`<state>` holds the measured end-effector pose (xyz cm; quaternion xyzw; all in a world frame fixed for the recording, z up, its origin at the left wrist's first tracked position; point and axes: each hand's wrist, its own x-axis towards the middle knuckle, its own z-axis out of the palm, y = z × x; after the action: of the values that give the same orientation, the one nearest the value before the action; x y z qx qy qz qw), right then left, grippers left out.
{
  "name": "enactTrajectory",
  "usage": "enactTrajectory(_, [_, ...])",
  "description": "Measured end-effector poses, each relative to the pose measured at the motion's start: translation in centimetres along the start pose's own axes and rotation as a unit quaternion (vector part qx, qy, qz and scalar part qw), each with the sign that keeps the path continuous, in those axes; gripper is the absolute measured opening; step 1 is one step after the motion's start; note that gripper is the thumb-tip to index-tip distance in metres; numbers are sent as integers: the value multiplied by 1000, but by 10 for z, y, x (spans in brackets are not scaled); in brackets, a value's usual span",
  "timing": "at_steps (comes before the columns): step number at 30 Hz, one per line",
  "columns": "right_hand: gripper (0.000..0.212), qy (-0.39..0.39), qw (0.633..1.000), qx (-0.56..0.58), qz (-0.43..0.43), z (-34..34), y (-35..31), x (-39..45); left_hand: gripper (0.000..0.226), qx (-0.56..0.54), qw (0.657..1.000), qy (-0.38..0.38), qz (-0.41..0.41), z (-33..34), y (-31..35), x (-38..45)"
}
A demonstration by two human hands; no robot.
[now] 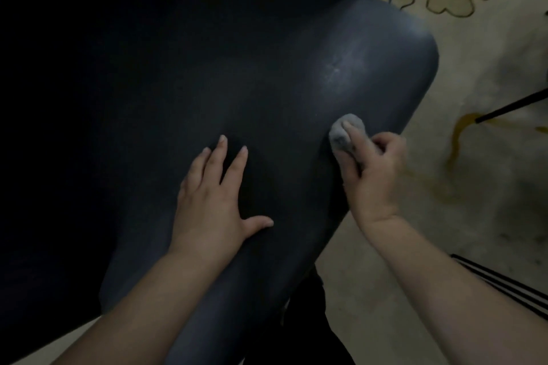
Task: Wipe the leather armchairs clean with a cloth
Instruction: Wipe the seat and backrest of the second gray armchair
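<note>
left hand flat, fingers spread, on dark leather armchair; right hand gripping bunched grey cloth, pressed against armchair edge.

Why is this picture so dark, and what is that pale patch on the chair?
Head view: dim, uneven light; the armchair fades to black at left, while a soft sheen or dusty patch shows upper right. The cloth and right hand look slightly soft; the wide lens bends the edges.
</note>
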<state>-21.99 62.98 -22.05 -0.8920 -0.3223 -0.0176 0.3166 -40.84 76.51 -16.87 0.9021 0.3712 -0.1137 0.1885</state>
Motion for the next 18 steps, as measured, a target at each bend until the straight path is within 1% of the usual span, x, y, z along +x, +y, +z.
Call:
enactTrajectory(1, [45, -3, 1000, -1, 12, 2, -4, -8, 113, 2, 1000, -1, -4, -1, 1, 4])
enactTrajectory(2, [47, -16, 1000, 1, 0, 5, -11, -19, 113, 3, 1000, -1, -7, -2, 2, 8])
enactTrajectory(5, [41, -74, 991, 22, -106, 6, -22, -45, 113, 1, 1000, 2, -13, -3, 7, 19])
enactTrajectory(7, [36, -97, 987, 20, -128, 2, -14, -29, 113, 2, 1000, 9, -11, -5, 10, 26])
enactTrajectory(8, [37, -92, 988, 15, -126, 2, -8, -12, 112, 3, 1000, 14, -11, -6, 9, 30])
enactTrajectory(9, [37, -81, 992, 11, -101, 4, -4, 6, 112, 3, 1000, 17, -12, -8, 7, 36])
enactTrajectory(12, [37, -12, 1000, -3, 24, 14, -2, 59, 111, -5, 999, 24, -30, -14, -2, 51])
enactTrajectory(13, [39, -3, 999, -3, 40, 19, -8, 67, 111, -12, 999, 27, -36, -15, -4, 55])
enactTrajectory(14, [40, -14, 1000, 1, 23, 24, -18, 68, 111, -16, 999, 29, -39, -16, -4, 59])
enactTrajectory(15, [41, -38, 999, 8, -20, 28, -29, 64, 111, -18, 999, 29, -41, -16, -4, 63])
enactTrajectory(17, [36, -100, 985, 17, -142, 31, -36, 54, 111, -23, 998, 34, -42, -18, -2, 70])
enactTrajectory(18, [34, -127, 975, 7, -183, 29, -33, 59, 110, -29, 998, 37, -43, -20, -2, 73])
